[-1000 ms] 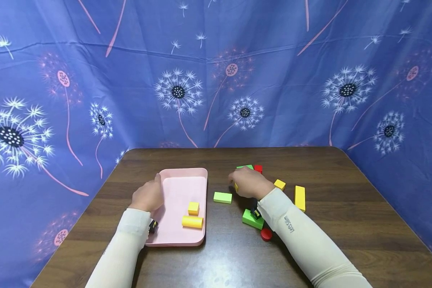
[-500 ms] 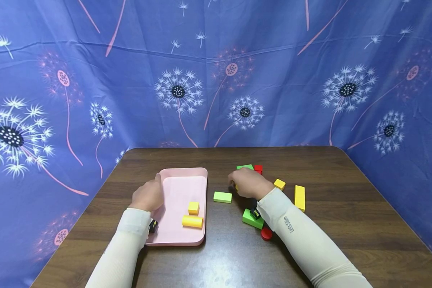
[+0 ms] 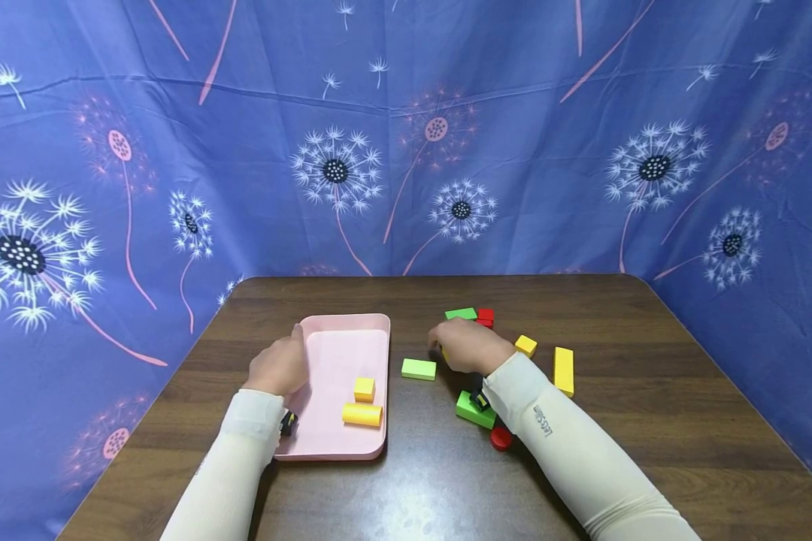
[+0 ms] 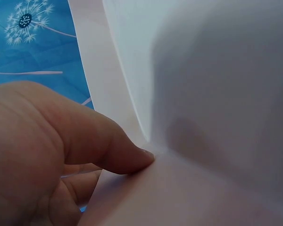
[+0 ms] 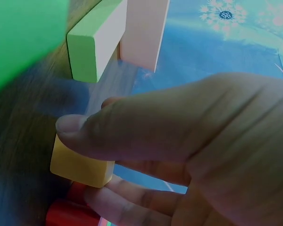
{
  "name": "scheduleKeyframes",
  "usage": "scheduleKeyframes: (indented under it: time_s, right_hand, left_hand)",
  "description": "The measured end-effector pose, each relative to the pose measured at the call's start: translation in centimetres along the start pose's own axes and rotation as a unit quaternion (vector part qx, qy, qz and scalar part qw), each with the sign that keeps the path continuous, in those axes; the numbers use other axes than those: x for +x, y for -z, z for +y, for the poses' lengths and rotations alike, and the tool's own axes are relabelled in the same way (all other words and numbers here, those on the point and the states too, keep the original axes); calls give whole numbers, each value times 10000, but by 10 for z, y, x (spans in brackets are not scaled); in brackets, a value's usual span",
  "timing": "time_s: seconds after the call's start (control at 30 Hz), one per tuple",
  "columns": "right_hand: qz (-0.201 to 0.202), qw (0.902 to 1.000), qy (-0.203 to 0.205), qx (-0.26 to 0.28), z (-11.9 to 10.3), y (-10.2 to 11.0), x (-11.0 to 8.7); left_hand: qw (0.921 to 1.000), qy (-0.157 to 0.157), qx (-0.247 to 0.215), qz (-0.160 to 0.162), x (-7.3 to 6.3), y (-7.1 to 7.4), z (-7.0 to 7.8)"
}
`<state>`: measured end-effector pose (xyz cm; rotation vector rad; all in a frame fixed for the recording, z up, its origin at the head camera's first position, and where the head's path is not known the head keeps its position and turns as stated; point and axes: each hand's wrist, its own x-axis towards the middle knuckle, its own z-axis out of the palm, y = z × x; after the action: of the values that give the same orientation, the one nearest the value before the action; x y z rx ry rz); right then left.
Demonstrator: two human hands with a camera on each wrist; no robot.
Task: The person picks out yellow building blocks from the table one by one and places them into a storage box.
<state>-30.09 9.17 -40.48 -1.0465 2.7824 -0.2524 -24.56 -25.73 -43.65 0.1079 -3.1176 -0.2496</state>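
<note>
My left hand [image 3: 279,364] grips the left wall of a pink tray [image 3: 382,353], thumb pressed on the inner side and fingers outside, as the left wrist view shows. A yellow cube [image 3: 364,389] and a yellow cylinder [image 3: 362,415] lie in the tray's right part. To the right of the tray, my right hand [image 3: 470,346] holds a yellow block [image 5: 80,165] between thumb and fingers, low at the tabletop. From the head view most of that block is hidden under the hand. Close by lies a light green block [image 3: 419,370].
Behind the right hand lie a green block [image 3: 461,314] and red pieces [image 3: 486,315]. A yellow cube [image 3: 525,346] and a long yellow block [image 3: 564,371] are farther right. Near the right wrist are a green block [image 3: 474,411] and a red round piece [image 3: 501,439].
</note>
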Motion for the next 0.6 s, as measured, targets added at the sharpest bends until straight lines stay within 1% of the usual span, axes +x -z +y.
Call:
scheduleKeyframes:
  time_s: [0.6]
  right_hand:
    - [-116, 9999, 90, -68, 1, -3, 0]
  left_hand:
    - [10000, 28, -1, 51, -2, 1, 2]
